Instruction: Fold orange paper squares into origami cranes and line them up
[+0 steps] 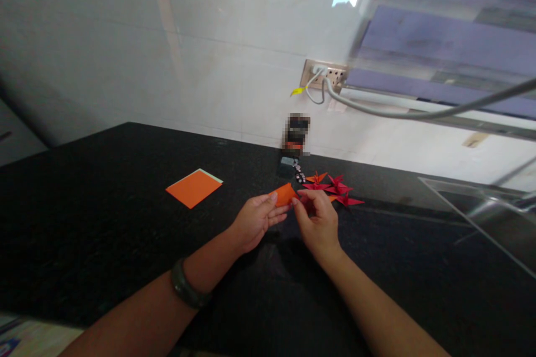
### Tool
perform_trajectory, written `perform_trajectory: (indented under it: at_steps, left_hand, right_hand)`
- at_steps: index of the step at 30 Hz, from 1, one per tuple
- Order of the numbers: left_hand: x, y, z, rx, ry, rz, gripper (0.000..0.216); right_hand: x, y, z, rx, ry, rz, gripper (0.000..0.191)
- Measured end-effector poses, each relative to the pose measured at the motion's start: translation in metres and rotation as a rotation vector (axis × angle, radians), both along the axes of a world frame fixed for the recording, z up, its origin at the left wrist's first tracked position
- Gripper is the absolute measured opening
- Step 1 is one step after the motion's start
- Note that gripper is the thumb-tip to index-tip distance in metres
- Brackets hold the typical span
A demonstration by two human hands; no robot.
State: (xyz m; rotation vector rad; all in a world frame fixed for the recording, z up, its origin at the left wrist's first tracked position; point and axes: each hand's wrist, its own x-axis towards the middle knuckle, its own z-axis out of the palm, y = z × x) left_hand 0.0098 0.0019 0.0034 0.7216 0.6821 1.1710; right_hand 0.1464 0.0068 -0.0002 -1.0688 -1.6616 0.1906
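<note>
Left hand (253,222): I'm pinching the orange paper (285,196); overpressing could crease it.
Right hand (320,220): pinching its corner; tugging might tear it!
Red shapes (347,200): my nudge could scatter them.

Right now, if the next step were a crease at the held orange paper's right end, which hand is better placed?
The right hand, most likely: its fingertips are at that end of the orange paper, while the left hand holds the other end and could steady it.
</note>
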Motion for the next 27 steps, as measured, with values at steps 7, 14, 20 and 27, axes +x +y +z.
perform_trajectory:
  at_steps: [7, 14, 20, 27]
  left_hand:
    - [0.0, 0.0, -0.0052, 0.111, 0.143, -0.062, 0.028]
    - [-0.0009, -0.0021, -0.0025, 0.131, 0.171, -0.104, 0.031]
    - [-0.0013, -0.0015, -0.0044, 0.151, 0.183, -0.118, 0.034]
    - [-0.0014, 0.0023, -0.0087, 0.136, 0.152, -0.085, 0.027]
  right_hand:
    - [-0.0016, -0.0011, -0.0003, -0.03, -0.016, 0.026, 0.01]
    - [-0.0031, -0.0029, -0.0003, -0.038, -0.005, 0.04, 0.007]
    - [-0.004, -0.0033, 0.0009, -0.016, -0.004, 0.017, 0.012]
    - [-0.0055, -0.0053, 0.0011, 0.019, -0.056, 0.035, 0.022]
